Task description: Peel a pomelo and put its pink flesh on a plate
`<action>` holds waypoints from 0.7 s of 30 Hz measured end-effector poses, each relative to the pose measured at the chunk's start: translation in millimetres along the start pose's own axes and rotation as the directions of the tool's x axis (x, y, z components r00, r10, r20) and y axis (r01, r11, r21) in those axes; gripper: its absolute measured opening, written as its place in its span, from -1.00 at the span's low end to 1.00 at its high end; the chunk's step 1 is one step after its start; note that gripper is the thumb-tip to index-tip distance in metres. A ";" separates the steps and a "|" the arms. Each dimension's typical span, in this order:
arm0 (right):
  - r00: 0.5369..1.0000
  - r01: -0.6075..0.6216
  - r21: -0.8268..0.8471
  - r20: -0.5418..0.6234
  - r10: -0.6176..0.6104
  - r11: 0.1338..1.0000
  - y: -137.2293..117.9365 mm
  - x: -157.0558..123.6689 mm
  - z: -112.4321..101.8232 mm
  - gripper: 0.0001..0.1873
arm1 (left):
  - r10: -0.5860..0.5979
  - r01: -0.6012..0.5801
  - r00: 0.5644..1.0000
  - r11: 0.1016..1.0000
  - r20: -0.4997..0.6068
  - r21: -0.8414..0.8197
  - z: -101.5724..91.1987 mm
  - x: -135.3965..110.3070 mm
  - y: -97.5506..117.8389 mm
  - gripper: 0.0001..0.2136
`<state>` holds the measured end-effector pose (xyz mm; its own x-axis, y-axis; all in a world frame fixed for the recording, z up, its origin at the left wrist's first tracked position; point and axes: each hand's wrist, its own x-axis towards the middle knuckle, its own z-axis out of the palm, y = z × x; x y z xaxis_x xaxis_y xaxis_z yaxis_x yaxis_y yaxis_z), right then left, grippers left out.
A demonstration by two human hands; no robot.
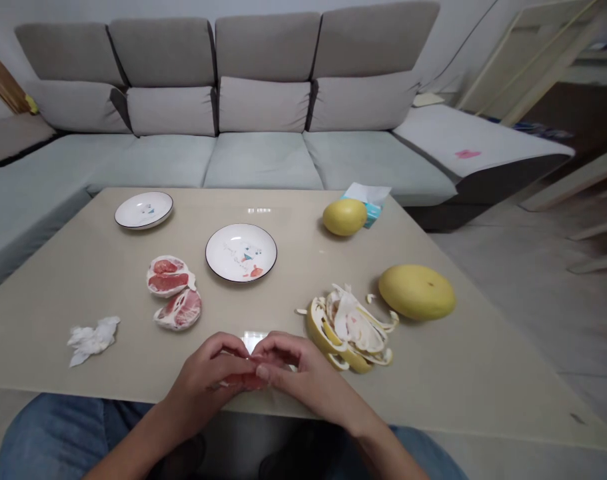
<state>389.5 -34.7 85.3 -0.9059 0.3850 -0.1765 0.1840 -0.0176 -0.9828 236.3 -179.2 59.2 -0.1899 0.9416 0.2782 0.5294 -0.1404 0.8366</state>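
Note:
Just above the table's near edge, my left hand (210, 373) and my right hand (296, 367) meet around a piece of red pomelo flesh (248, 381). The fingers of both hands are curled and pinch it, covering much of the piece. Up and to the left lie partly peeled chunks of red pomelo (176, 283), with white pith on them. To the right of my right hand is a heap of pomelo peel (353, 330), yellow outside and white inside.
Two white plates (223, 265) (133, 213) with dark rims stand farther back. Two whole yellow pomelos (417, 292) (344, 217) sit on the right, the farther one by a tissue pack (370, 207). A crumpled tissue (93, 339) lies at left. Beyond the table (293, 300) stands a grey sofa (263, 160).

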 end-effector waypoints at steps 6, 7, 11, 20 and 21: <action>0.998 -0.010 0.030 -0.069 0.012 1.000 0.1 0.7 3.9 -0.62 | 0.043 -0.045 0.997 0.999 -0.059 -0.030 0.2 0.2 3.9 -0.83; 0.996 -0.021 0.045 -0.090 0.025 0.999 1.2 0.7 5.6 -0.62 | 0.046 -0.051 0.996 0.996 -0.082 -0.066 1.7 0.1 4.3 -0.84; 0.985 -0.024 0.080 -0.171 0.037 0.997 10.4 2.0 12.7 -0.59 | -0.177 0.131 0.968 0.961 -0.179 -0.245 11.5 -3.9 4.0 -0.92; 0.988 -0.088 0.434 -0.078 0.134 0.897 20.7 9.8 13.4 -0.52 | 0.034 -0.035 0.988 0.999 -0.151 -0.007 5.6 -8.0 -3.9 -0.86; 0.989 -0.082 0.424 -0.076 0.126 0.902 19.3 9.8 12.8 -0.53 | 0.104 -0.099 0.985 0.994 -0.140 0.043 3.2 -6.0 -3.3 -0.82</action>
<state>379.3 -43.1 63.9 -0.8441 0.4483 -0.2940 0.0788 -0.4388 -0.8951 238.4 -183.4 53.3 -0.2473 0.8699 0.4268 0.5805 -0.2197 0.7841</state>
